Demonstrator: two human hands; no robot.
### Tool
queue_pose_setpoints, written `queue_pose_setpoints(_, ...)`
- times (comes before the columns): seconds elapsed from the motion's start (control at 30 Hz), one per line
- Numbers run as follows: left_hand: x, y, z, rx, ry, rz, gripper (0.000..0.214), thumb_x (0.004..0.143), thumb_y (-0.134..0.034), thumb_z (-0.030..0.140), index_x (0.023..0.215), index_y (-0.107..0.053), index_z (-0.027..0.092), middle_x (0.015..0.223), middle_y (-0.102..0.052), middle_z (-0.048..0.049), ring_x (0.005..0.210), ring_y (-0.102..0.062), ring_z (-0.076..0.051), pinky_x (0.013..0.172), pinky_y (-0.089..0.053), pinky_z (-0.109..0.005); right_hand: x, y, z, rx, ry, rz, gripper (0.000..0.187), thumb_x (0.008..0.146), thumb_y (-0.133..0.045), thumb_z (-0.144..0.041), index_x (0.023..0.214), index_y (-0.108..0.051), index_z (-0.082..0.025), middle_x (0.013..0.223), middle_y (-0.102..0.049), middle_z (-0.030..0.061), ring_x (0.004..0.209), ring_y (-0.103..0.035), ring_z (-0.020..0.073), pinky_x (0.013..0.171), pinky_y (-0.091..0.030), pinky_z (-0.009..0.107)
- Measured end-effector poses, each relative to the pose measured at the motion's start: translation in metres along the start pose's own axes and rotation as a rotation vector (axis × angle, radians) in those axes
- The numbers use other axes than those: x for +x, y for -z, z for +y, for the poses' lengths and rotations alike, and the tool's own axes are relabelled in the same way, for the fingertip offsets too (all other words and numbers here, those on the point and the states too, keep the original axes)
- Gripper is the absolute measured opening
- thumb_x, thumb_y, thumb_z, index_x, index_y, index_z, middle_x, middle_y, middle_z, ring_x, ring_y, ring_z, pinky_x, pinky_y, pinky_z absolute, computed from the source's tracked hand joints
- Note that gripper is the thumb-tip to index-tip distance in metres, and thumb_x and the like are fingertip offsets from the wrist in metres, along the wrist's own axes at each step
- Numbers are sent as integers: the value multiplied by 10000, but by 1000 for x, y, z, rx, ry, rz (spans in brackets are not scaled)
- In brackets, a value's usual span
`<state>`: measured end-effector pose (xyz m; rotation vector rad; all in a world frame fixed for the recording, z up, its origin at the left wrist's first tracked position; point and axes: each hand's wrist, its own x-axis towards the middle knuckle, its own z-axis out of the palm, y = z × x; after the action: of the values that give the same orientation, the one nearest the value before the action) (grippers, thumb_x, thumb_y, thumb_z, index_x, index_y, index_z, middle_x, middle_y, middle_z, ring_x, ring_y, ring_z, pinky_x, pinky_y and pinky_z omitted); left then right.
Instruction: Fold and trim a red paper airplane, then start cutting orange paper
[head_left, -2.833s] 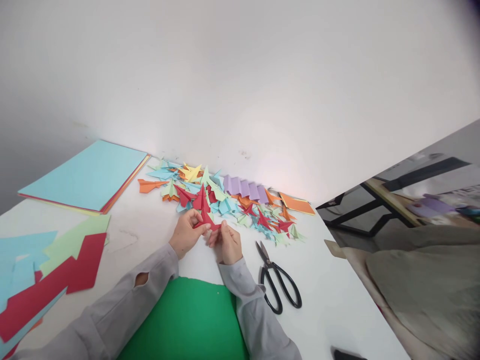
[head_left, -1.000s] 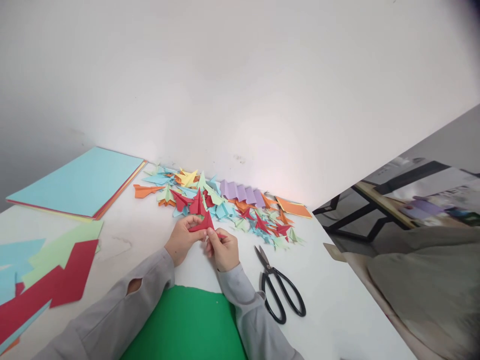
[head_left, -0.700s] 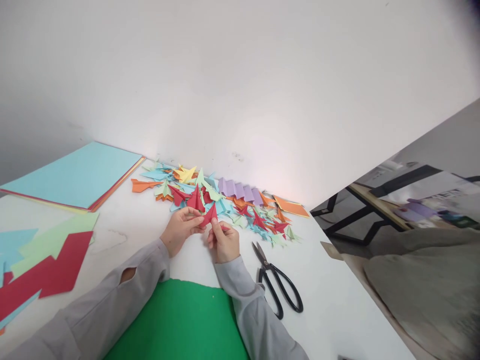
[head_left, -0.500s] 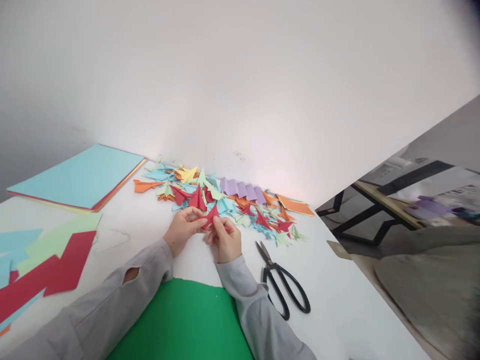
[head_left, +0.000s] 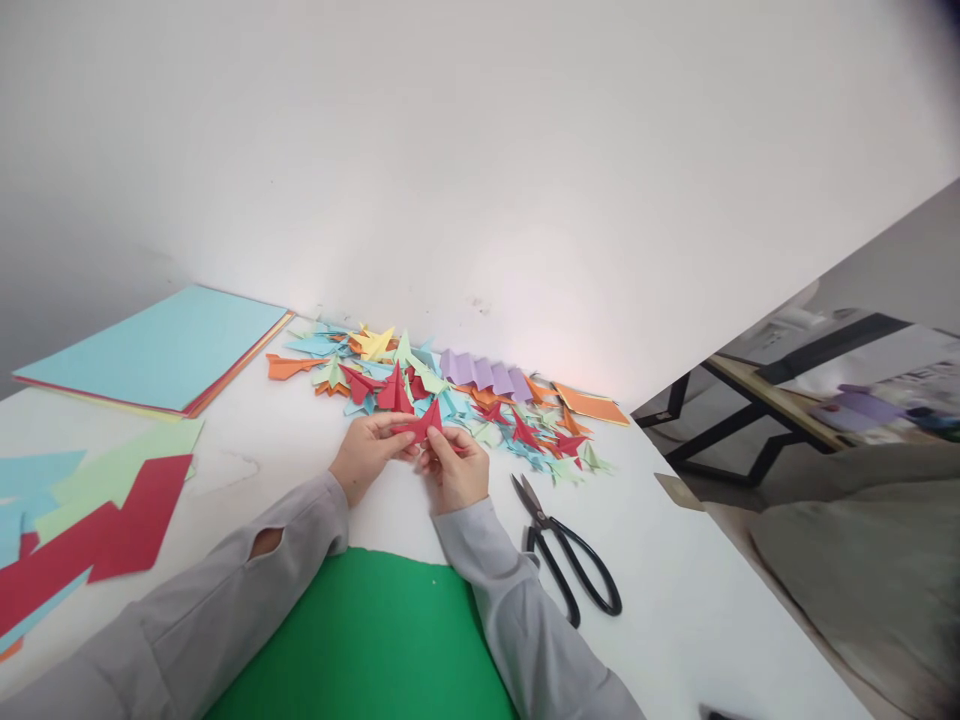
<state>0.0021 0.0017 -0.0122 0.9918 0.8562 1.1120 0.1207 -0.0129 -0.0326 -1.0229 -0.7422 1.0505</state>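
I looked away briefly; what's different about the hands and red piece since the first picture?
The red piece has turned: the arm that stretched toward the right hand no longer shows, and a point now stands up beside that hand. The right hand has moved in toward the left hand. Nothing was let go; both hold it. The scissors and pile stayed put.

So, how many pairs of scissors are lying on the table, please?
1: the black-handled scissors, on the white table, to the right of the right hand.
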Motion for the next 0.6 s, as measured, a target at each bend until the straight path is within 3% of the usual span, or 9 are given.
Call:
queue_pose_setpoints(0.17,0,-2,1,33,-25,39,345,566,-739,220,886,-695,100,523,-649,-27,503,-593,-134,571,-506,-280,0,1,1,-10,-9,-17,250,569,-752,-338,612,-590,-152,482,-612,-26,361,-518,86,319,-394,183)
queue_pose_setpoints(0.43,-1,-2,4,8,-29,27,97,553,-702,183,632,-681,130,510,-632,-18,496,-589,-130,542,-499,-263,1,2,0,-17,-36,-45,236,570,-752,-324,628,-605,-148,479,-612,-26,365,-521,88,329,-397,184)
queue_pose_setpoints(0.6,-2,-3,4,14,-17,46,55,574,-660,169,603,-663,122,505,-628,-21,504,-583,-127,558,-497,-265,1,2,1,-24,-28,-43,243,568,-755,-331,618,-608,-144,481,-616,-19,367,-519,87,330,-395,185)
